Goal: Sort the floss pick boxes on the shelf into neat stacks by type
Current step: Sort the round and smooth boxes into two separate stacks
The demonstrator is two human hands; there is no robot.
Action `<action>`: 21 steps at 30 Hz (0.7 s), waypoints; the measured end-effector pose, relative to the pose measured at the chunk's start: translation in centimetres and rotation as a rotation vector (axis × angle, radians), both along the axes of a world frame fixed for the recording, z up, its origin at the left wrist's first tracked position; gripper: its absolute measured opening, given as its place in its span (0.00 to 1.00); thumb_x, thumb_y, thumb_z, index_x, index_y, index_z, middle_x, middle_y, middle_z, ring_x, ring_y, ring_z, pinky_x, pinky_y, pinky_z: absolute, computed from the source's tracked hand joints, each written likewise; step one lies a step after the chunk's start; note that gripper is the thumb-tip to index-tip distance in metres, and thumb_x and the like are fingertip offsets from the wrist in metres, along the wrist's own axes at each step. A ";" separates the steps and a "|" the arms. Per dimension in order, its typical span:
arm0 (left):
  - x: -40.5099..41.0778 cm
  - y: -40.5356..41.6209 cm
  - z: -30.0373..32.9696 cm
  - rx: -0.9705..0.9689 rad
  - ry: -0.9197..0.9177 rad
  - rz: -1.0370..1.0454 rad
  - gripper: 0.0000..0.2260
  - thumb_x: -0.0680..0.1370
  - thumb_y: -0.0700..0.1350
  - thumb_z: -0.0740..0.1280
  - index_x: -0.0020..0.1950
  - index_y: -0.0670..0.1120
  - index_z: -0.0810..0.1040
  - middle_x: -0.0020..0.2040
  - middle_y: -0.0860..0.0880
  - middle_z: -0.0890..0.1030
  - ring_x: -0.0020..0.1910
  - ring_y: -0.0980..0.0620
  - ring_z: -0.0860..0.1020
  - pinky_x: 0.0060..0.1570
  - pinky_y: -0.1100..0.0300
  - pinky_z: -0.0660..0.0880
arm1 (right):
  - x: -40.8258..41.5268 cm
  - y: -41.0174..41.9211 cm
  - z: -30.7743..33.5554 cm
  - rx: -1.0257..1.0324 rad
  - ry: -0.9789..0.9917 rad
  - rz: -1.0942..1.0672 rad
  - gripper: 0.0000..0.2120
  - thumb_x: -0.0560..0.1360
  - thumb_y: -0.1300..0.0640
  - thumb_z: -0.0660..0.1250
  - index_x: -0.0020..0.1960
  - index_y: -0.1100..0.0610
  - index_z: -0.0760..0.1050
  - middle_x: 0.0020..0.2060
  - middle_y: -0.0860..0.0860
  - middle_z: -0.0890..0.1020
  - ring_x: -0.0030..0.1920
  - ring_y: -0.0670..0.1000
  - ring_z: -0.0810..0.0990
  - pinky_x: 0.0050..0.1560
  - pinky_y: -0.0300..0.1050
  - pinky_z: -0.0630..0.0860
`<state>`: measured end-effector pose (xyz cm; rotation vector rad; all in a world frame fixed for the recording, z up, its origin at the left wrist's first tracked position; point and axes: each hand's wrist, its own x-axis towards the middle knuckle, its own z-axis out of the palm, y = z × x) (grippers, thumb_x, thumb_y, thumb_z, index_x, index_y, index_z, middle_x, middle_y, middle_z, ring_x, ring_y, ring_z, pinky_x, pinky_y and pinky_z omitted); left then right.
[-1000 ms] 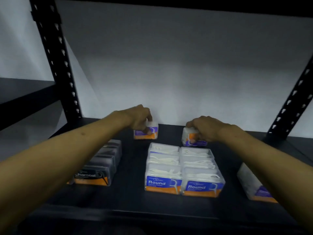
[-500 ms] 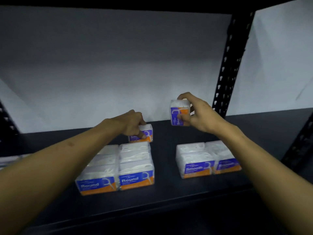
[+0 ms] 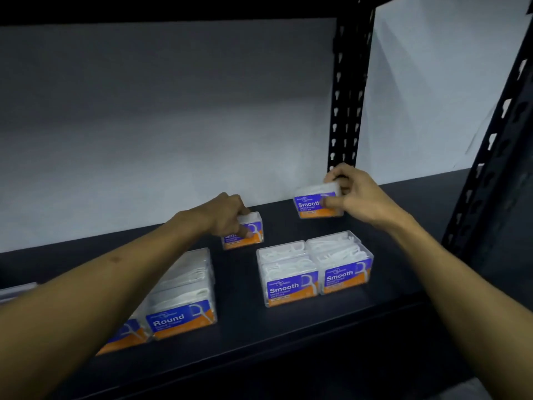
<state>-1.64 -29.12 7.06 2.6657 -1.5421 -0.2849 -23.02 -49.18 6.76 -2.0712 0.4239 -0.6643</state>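
My right hand (image 3: 350,196) grips a clear "Smooth" floss pick box (image 3: 313,204) with a blue and orange label, near the back of the black shelf (image 3: 251,321); whether it touches the shelf I cannot tell. My left hand (image 3: 227,216) grips another "Smooth" box (image 3: 252,233) standing on the shelf further left. In front, two rows of "Smooth" boxes (image 3: 314,268) stand side by side. At the left stands a group of "Round" boxes (image 3: 181,298), partly hidden by my left forearm.
A black perforated upright (image 3: 347,96) rises behind my right hand, and another upright (image 3: 496,145) stands at the right front. A white wall backs the shelf. Bare shelf surface lies between the box groups and right of the "Smooth" rows.
My right hand has carried its "Smooth" box to the right and turned it label forward, lower toward the shelf. My left hand stays on its box. The view has swung further right.
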 end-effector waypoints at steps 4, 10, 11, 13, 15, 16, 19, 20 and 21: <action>-1.3 -0.5 0.3 -0.003 0.111 0.043 0.23 0.82 0.60 0.58 0.65 0.45 0.78 0.57 0.47 0.81 0.53 0.48 0.80 0.52 0.56 0.74 | -0.5 -1.6 -1.2 0.081 0.166 -0.005 0.16 0.74 0.63 0.73 0.59 0.57 0.73 0.50 0.53 0.82 0.52 0.49 0.83 0.43 0.39 0.79; -3.2 -1.2 0.8 -0.040 0.210 0.014 0.18 0.83 0.53 0.61 0.66 0.45 0.78 0.60 0.46 0.82 0.56 0.48 0.80 0.59 0.53 0.76 | -0.5 -1.5 -2.5 0.176 0.278 0.058 0.11 0.78 0.60 0.67 0.60 0.53 0.79 0.54 0.52 0.83 0.51 0.47 0.83 0.47 0.40 0.77; -3.5 -1.3 0.9 -0.050 0.227 0.013 0.17 0.83 0.53 0.61 0.66 0.45 0.78 0.60 0.46 0.82 0.56 0.48 0.81 0.59 0.53 0.76 | -0.5 -1.4 -2.6 0.173 0.281 0.060 0.10 0.79 0.59 0.66 0.59 0.52 0.79 0.53 0.51 0.84 0.51 0.47 0.83 0.48 0.40 0.77; -4.0 -1.4 0.9 -0.064 0.254 0.007 0.17 0.83 0.52 0.62 0.66 0.45 0.79 0.60 0.46 0.82 0.57 0.48 0.80 0.59 0.53 0.76 | -0.6 -1.0 -2.2 0.142 0.307 0.080 0.10 0.79 0.59 0.65 0.58 0.50 0.80 0.53 0.50 0.84 0.51 0.46 0.83 0.49 0.40 0.77; -4.4 -1.3 0.8 -0.074 0.283 0.001 0.17 0.82 0.52 0.62 0.66 0.45 0.79 0.61 0.46 0.82 0.57 0.48 0.80 0.60 0.52 0.77 | -0.7 -0.5 -1.6 0.086 0.354 0.108 0.11 0.80 0.60 0.64 0.58 0.49 0.80 0.52 0.47 0.84 0.51 0.44 0.82 0.49 0.39 0.76; -4.5 -1.3 0.8 -0.078 0.294 0.000 0.17 0.82 0.52 0.62 0.66 0.45 0.79 0.61 0.46 0.82 0.57 0.49 0.80 0.61 0.52 0.77 | -0.7 -0.3 -1.2 0.048 0.378 0.123 0.12 0.80 0.60 0.64 0.59 0.50 0.80 0.52 0.46 0.84 0.51 0.43 0.82 0.48 0.37 0.76; -5.2 -1.2 0.7 -0.097 0.325 -0.005 0.17 0.82 0.52 0.63 0.66 0.46 0.80 0.61 0.47 0.82 0.57 0.49 0.80 0.61 0.51 0.77 | -0.7 0.5 -0.2 -0.081 0.445 0.159 0.13 0.80 0.61 0.62 0.60 0.52 0.81 0.52 0.45 0.83 0.51 0.42 0.81 0.47 0.35 0.75; -5.5 -1.2 0.6 -0.103 0.342 -0.010 0.16 0.82 0.52 0.63 0.65 0.46 0.80 0.61 0.47 0.82 0.58 0.49 0.80 0.61 0.51 0.77 | -0.7 0.8 0.0 -0.115 0.464 0.166 0.13 0.80 0.60 0.62 0.60 0.52 0.81 0.52 0.45 0.83 0.51 0.42 0.81 0.47 0.36 0.75; -5.8 -1.2 0.6 -0.110 0.361 -0.015 0.16 0.81 0.53 0.63 0.65 0.47 0.81 0.61 0.48 0.82 0.58 0.50 0.80 0.62 0.51 0.77 | -0.7 1.0 0.1 -0.142 0.481 0.174 0.13 0.80 0.59 0.61 0.60 0.52 0.81 0.53 0.45 0.83 0.51 0.43 0.82 0.48 0.36 0.76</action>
